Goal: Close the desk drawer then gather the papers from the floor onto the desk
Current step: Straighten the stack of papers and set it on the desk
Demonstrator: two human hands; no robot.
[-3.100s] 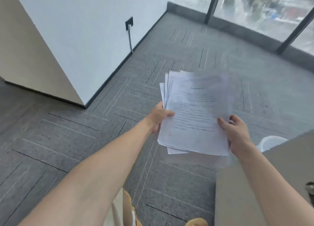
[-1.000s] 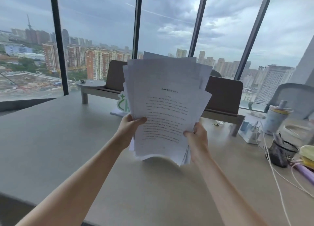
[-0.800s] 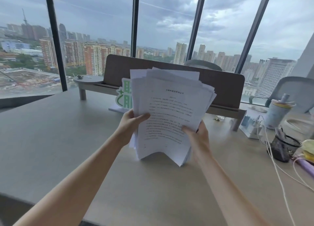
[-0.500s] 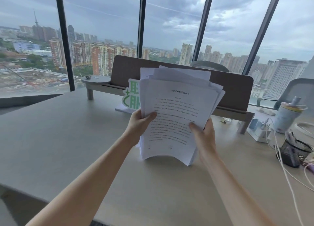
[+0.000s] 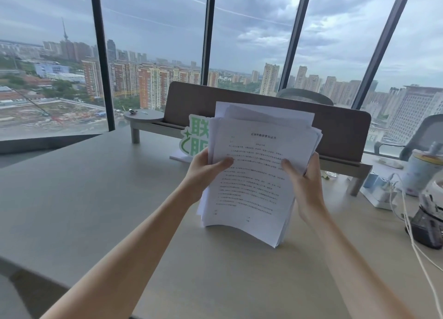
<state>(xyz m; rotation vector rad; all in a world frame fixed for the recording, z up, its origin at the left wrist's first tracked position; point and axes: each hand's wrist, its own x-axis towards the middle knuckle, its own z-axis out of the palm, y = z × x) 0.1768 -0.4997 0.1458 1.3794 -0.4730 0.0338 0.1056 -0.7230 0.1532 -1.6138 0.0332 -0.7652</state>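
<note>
An uneven stack of white printed papers (image 5: 254, 174) stands nearly upright over the beige desk (image 5: 100, 198), its bottom edge bent close to or against the desktop. My left hand (image 5: 203, 172) grips the stack's left side, thumb across the front sheet. My right hand (image 5: 302, 184) holds the right side the same way. The desk drawer is out of view.
A brown desk divider with a shelf (image 5: 335, 131) runs behind the papers, a green-and-white sign (image 5: 194, 138) in front of it. At the right are a power strip (image 5: 381, 194), white cables (image 5: 417, 246), a cup (image 5: 419, 172), a dark pen holder (image 5: 426, 225) and a chair (image 5: 429, 134).
I turned from the floor to the desk with the papers. In the last second the stack has come down from window height to the desktop; both hands keep their grip.
</note>
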